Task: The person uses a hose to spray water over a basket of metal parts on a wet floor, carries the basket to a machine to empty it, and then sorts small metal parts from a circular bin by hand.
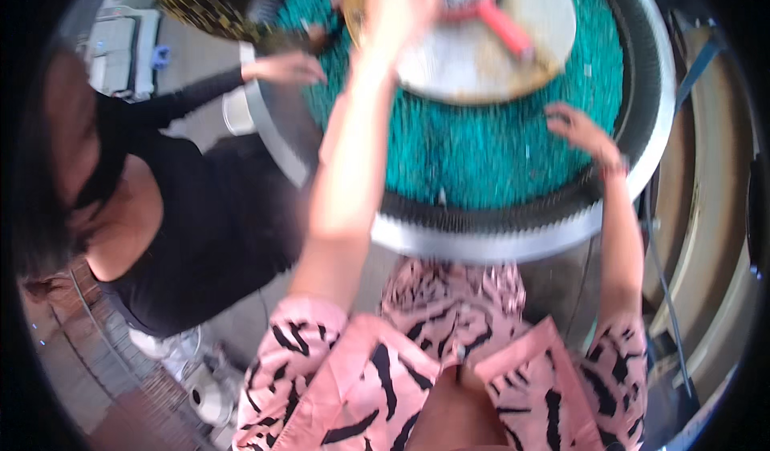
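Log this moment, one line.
left hand: beside red-handled tool, grip blurred | right hand: over teal pieces | co-worker's hand: at left

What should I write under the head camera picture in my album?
Left hand by a red-handled tool on a round board, right hand at the green pieces.

The person's left arm [349,170] stretches far forward from where I stand, its left hand [403,6] too blurred to read the fingers. The right arm [622,238] reaches out lower, right hand [584,133] apart, fingers loosely curved and unclenched.
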Tool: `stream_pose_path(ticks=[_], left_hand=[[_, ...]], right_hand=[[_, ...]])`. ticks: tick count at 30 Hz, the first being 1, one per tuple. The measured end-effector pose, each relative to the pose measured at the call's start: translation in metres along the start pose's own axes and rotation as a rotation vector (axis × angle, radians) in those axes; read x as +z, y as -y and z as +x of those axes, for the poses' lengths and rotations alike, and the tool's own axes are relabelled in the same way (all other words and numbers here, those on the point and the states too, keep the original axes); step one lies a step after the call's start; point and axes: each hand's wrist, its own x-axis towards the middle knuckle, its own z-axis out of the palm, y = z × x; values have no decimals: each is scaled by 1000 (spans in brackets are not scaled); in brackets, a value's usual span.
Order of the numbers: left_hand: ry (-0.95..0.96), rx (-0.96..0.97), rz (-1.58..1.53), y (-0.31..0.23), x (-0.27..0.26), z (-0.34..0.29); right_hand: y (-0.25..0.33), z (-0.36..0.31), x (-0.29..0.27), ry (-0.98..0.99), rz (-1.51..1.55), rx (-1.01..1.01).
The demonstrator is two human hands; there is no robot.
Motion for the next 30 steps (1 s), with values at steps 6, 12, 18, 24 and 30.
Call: stream_pose_path(ticks=[6,12,18,24,30], left_hand=[[195,-331,138,28,0,2],[1447,-447,-114,10,101,-184],[941,-507,-163,29,228,-228],[1180,-372,13,-6,205,-256],[1175,-435,42,-24,100,-283]], right_hand=[[-52,88,68,25,-607,-155],[-66,137,141,145,-699,3],[-116,172,128,350,-612,205],[-163,95,118,265,-104,750],[-130,28,145,564,803,265]])
